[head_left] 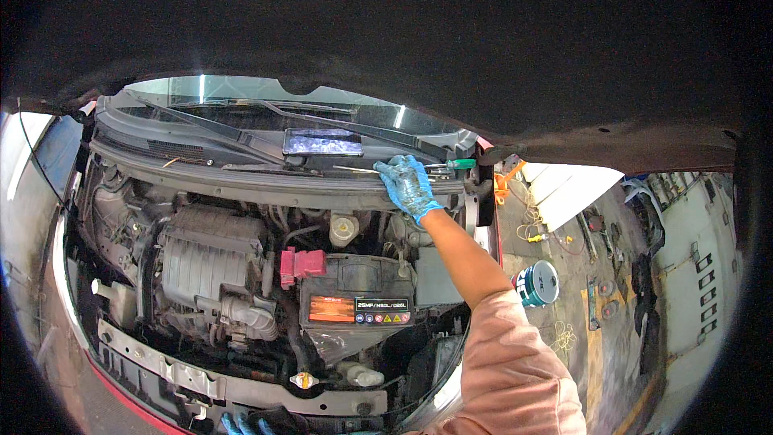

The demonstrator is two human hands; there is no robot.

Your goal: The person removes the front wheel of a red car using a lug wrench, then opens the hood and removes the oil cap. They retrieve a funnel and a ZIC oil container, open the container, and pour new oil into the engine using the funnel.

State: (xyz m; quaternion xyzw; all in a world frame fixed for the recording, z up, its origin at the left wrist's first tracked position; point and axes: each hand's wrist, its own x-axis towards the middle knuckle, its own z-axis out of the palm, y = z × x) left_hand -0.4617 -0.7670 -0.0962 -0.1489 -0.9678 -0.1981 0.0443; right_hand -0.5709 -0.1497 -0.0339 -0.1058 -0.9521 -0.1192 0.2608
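My right hand (407, 185), in a smudged blue glove, reaches over the engine bay to the ledge below the windshield. Its fingers are bent down among slim tools; what they grip is hidden. A thin metal shaft (354, 168) sticks out to the left of the fingers. Just right of the hand lies a screwdriver with a green handle (461, 164). My left hand (246, 425), also gloved in blue, shows only its fingers at the lower edge. They are apart on the car's front edge, beside a dark object (278, 420) I cannot make out.
A phone-like screen (324, 142) rests by the wipers. Below are the car battery (354, 290) with a red terminal cover (303, 264), the ribbed engine cover (213, 258) and a radiator cap (304, 380). The raised hood (386, 24) hangs overhead. A teal bucket (536, 284) stands right.
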